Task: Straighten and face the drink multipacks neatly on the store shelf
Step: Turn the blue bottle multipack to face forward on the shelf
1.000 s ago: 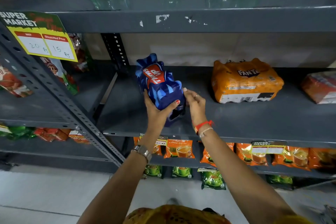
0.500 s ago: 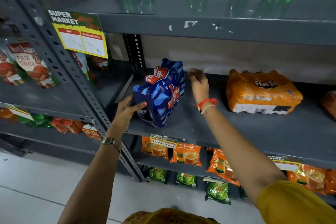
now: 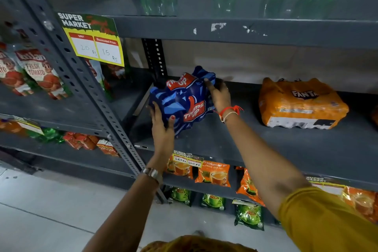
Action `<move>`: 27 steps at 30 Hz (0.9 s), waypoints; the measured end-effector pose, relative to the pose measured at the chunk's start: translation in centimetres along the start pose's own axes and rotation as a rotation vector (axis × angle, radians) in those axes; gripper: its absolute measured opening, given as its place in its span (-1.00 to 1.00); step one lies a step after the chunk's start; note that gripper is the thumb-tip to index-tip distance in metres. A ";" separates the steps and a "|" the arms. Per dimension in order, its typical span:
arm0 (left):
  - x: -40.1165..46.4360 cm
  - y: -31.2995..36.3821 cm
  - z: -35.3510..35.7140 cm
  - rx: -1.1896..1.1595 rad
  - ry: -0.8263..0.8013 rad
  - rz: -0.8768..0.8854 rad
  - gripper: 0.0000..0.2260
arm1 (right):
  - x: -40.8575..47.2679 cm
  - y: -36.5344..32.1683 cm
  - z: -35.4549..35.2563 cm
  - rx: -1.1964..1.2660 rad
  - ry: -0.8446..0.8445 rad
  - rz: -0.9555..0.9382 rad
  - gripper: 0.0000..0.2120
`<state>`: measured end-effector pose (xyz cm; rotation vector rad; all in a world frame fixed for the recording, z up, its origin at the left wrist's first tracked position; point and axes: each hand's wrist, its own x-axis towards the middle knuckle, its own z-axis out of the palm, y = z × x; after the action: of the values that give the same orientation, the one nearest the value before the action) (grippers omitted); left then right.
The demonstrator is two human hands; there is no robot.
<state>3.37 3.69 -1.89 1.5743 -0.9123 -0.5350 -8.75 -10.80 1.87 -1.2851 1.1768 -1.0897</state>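
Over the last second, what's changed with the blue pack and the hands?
The blue Thums Up multipack was turned from end-on to lying across the shelf. The right hand moved from its front end to its far end; the left hand kept the near end. The orange Fanta pack stayed put.

shop: grey metal shelving (image 3: pixel 245 30), "super market" price tag (image 3: pixel 92 39), stocked drink multipacks (image 3: pixel 302 102), tea packets (image 3: pixel 213 174).

Grey slotted steel racking (image 3: pixel 86 80) stands around my hands; a pale tiled floor (image 3: pixel 51 208) lies below my left hand, a beige wall (image 3: pixel 266 61) beyond my right.
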 end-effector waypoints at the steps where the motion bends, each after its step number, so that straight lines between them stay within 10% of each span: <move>1: 0.9 0.0 -0.5 -0.023 -0.028 0.005 -0.45 | -0.3 0.6 0.0 -0.017 0.082 -0.009 -0.34; 11: 7.4 0.7 -1.8 0.066 -0.189 -0.039 -0.54 | -3.6 4.0 -1.4 0.017 0.170 -0.125 -0.48; 19: 7.4 2.0 -0.3 -0.336 -0.106 -0.263 -0.70 | -1.5 3.4 -2.7 0.088 0.025 0.027 -0.02; 27: 7.4 1.2 0.4 -0.140 -0.028 -0.126 -0.53 | -0.9 2.4 -2.1 0.057 -0.108 0.107 0.05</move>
<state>7.08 -2.47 0.26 1.5070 -0.7833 -0.6969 -11.05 -10.08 -0.39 -1.2084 1.1134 -0.9574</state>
